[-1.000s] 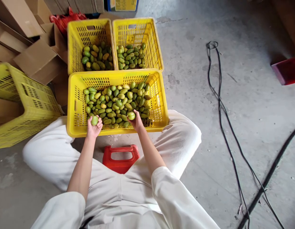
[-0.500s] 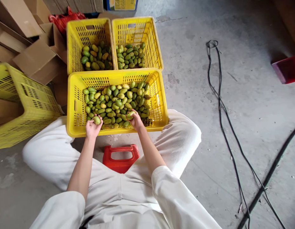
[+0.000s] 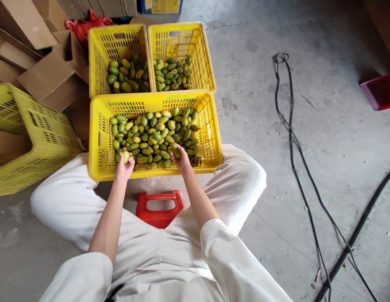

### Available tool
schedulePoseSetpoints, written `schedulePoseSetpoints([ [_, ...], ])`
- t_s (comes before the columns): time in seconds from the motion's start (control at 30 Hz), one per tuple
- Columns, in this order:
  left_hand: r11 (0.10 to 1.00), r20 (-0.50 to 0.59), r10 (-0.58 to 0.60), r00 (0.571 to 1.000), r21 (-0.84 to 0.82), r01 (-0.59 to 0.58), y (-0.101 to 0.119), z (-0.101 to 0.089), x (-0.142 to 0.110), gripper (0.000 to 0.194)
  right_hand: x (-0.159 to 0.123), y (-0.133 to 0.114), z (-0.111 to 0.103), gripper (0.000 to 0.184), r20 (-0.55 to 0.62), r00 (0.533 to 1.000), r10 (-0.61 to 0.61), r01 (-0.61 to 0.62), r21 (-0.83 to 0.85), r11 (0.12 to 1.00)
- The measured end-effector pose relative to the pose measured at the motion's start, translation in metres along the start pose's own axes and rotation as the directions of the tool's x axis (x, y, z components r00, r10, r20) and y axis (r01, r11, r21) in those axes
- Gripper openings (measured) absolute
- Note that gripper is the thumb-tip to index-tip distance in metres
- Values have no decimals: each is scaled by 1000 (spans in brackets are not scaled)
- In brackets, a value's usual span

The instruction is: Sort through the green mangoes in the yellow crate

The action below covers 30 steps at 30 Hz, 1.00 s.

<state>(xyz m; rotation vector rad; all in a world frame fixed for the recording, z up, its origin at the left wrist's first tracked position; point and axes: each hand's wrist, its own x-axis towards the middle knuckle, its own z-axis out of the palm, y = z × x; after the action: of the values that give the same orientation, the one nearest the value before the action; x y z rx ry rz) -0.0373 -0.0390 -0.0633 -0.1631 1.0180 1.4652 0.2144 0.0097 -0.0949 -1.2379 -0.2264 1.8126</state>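
Note:
My left hand (image 3: pixel 124 167) is closed round a pale green fruit (image 3: pixel 126 157), small and oval like a little mango. My right hand (image 3: pixel 181 160) grips another green fruit (image 3: pixel 175 151), darker, between thumb and fingers. Both hands are over the near edge of a large yellow plastic crate (image 3: pixel 155 97). Many green and yellowish oval fruits (image 3: pixel 150 136) cover most of its bottom. Behind it stand two more yellow crates: the left one (image 3: pixel 93 63) holds larger green and yellow fruits (image 3: pixel 127 75), the right one (image 3: pixel 207 63) smaller green fruits (image 3: pixel 174 75).
A red stool with a handle slot (image 3: pixel 160 218) sits between my legs. Another yellow crate (image 3: pixel 46 138) with cardboard inside stands at left, below cardboard boxes (image 3: pixel 50 79). A red bag (image 3: pixel 87 27) lies behind. Black cables (image 3: pixel 291 126) cross the floor on the right, near a red container (image 3: pixel 380 92).
Both hands have turned the fruits in their fingers. The left fruit has shifted slightly up and left; the right one now shows a darker side and stands more upright.

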Motion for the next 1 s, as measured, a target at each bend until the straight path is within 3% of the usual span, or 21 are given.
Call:
schedulePoseSetpoints([
  [0.17, 1000, -82, 14, 997, -19, -15, 2, 4, 0, 11, -6, 0, 7, 38, 54, 998, 14, -17, 54, 998],
  [0.33, 993, 16, -21, 1000, 117, 19, -2, -2, -1, 31, -10, 0, 9, 45, 120, 993, -11, 11, 6, 1000],
  [0.53, 987, 53, -68, 996, 147, 60, -2, -6, 2, 8, -10, 0, 6, 34, 119, 991, -56, 56, 3, 998],
  [0.73, 943, 145, -81, 986, 331, 29, -3, -3, 1, 30, -3, 6, 3, 54, 124, 990, -69, 59, 86, 995],
  [0.87, 914, 172, -107, 979, 405, 28, -4, -3, -1, 40, -3, 8, 4, 45, 176, 984, 9, -9, -4, 1000],
  [1.0, 898, 182, -128, 975, 438, 36, -4, 0, -2, 43, -2, 8, 7, 40, 94, 993, 67, -52, -147, 988],
])
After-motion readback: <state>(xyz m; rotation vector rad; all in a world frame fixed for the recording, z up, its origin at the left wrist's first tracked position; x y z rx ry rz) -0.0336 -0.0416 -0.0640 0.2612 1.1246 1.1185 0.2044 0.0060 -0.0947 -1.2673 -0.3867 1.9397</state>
